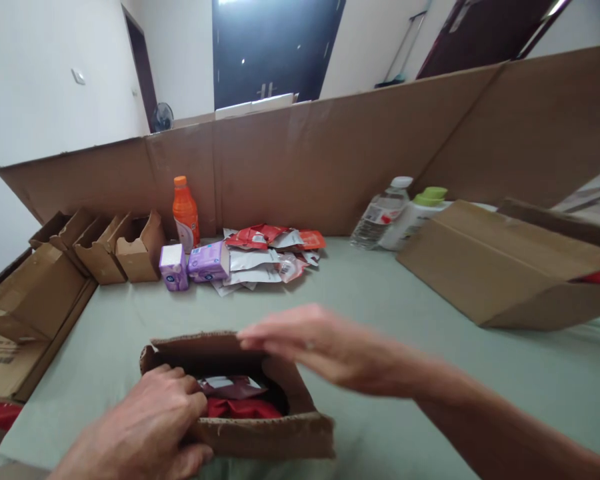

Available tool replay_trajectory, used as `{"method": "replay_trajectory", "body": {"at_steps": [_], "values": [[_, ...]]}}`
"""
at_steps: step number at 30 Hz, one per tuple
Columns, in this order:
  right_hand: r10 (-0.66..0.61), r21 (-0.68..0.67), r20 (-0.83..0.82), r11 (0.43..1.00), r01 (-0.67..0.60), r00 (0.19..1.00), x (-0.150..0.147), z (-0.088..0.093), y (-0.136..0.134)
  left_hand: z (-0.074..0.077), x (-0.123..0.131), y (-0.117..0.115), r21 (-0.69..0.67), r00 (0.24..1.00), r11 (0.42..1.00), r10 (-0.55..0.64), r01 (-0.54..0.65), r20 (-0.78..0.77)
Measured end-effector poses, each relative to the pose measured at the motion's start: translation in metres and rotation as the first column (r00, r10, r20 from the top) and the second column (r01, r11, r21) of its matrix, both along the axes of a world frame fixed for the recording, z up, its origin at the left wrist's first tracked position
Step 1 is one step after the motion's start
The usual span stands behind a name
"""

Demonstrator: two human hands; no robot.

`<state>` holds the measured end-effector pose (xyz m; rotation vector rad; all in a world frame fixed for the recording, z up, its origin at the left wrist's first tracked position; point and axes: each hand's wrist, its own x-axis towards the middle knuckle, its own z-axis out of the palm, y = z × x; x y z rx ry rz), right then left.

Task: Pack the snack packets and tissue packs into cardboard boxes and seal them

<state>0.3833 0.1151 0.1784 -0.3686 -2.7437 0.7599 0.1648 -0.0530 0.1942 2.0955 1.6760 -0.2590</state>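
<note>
A small open cardboard box [260, 438] lies before me on the green-covered table. Inside it are a red packet [243, 409] and a purplish packet [235, 387] with a pale label. My left hand [155, 417] grips the box's near left wall, fingers over the rim and thumb outside. My right hand [315, 340], slightly blurred, is open with fingers stretched out together. Its fingertips are at the far rim; whether they touch the cardboard I cannot tell.
Purple tissue packs [209, 261], several flat pouches [260, 257] and an orange bottle [185, 213] stand at the back. More small boxes [137, 250] are on the left. A water bottle [381, 213], a green-capped bottle [405, 223] and a larger carton [480, 260] are right.
</note>
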Motion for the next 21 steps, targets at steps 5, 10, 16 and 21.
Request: {"method": "replay_trajectory", "body": {"at_steps": [5,10,16,21], "values": [[-0.504,0.357,-0.029,0.802,0.48,0.863,-0.018,-0.034,0.097,-0.005,-0.002,-0.004,-0.075,0.978,0.984,0.171,-0.163,0.12],[-0.56,0.386,0.012,0.767,0.513,0.828,-0.058,-0.088,0.149,-0.006,-0.001,-0.007,-0.098,0.97,0.974,0.214,-0.203,0.115],[-0.648,0.301,-0.043,0.717,0.629,0.76,-0.03,-0.061,0.152,-0.012,-0.003,-0.009,0.02,0.975,0.984,0.172,-0.177,0.138],[-0.734,0.146,-0.128,0.651,0.745,0.667,0.056,-0.019,0.094,-0.012,0.0,-0.007,0.068,0.992,0.995,0.071,-0.078,0.101]]}}
